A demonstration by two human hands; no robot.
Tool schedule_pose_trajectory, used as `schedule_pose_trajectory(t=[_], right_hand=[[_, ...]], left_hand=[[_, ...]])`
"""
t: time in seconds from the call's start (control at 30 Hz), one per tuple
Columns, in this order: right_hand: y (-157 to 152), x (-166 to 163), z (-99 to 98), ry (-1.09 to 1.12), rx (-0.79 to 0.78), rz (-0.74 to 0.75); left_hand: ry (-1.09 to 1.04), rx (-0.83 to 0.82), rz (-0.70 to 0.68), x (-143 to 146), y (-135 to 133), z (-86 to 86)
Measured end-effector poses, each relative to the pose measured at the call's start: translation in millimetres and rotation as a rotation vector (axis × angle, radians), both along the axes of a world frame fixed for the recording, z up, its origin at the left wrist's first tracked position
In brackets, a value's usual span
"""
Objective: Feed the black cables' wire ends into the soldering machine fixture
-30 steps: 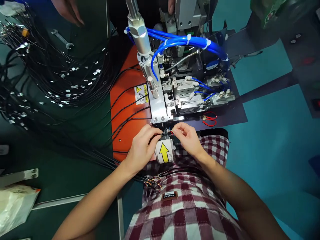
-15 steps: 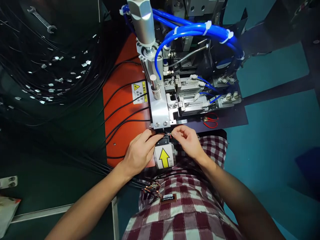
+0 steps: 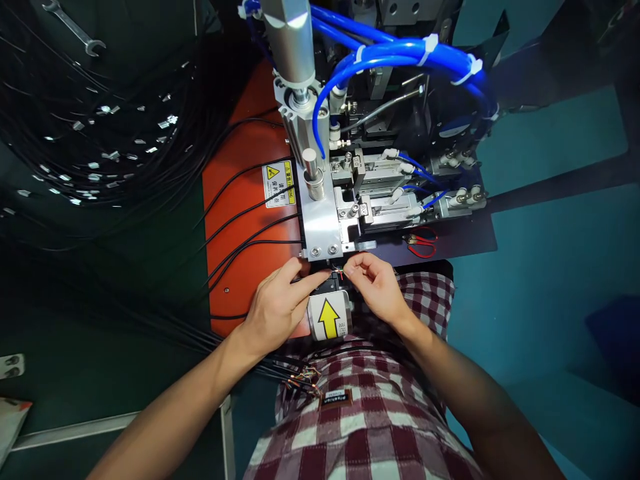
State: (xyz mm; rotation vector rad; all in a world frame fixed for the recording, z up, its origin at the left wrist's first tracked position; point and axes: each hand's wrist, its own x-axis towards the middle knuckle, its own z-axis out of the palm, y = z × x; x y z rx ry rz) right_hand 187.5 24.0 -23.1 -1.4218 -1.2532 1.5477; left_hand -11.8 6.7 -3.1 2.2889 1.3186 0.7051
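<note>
Coloured wires [image 3: 341, 273] pinched at the tips of my right hand [image 3: 376, 285].
I have that thumb and forefinger together on them, probably because such thin ends need steadying; they lie just left of those fingertips. My left hand [image 3: 279, 303] comes in from their other side, its thumb pointing at them; whether it grips, I cannot tell. The metal block [image 3: 321, 230] stands just beyond both.

Just one head-worn cam here, looking forward and steeply down from pretty close, wearer's checked shirt [image 3: 360, 433] at bottom centre, machine [image 3: 321, 223] across the upper middle.
</note>
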Motion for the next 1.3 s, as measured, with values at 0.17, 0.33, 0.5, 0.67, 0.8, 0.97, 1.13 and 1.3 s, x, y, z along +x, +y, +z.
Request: schedule_pose_trajectory(t=[0.17,0.33,0.5,0.67,0.8,0.97,1.13,1.3], right_hand=[[0.9,-1.0,0.9,0.004,-0.01,-0.001],[1.2,-1.7,2.2,0.012,-0.025,-0.005],[0.7,-1.5,1.3,0.025,-0.032,-0.011],[-3.0,-2.2,-3.4,0.004,0.005,-0.005],[-7.5,-3.3,-5.4,-0.13,0.147,-0.005],[-8.8,-3.2,-1.2,-0.313,0.375,0.033],[-9.0,-7.2,-1.8,-0.196,0.183,-0.009],[-12.0,-8.6,-2.0,-0.253,0.184,-0.04]], left_hand=[[-0.014,-0.006,0.014,0.7,0.3,1.3],[-0.023,-0.013,0.014,0.6,-0.2,0.6],[0.009,-0.005,0.023,1.6,-1.5,0.1],[0.099,0.051,0.031,3.1,-3.6,0.4],[0.114,0.072,0.03,3.9,-4.2,0.5],[0.103,0.06,0.03,4.4,-4.4,0.5],[0.113,0.06,0.034,4.4,-4.9,0.1],[0.124,0.056,0.031,4.2,-5.0,-0.6]])
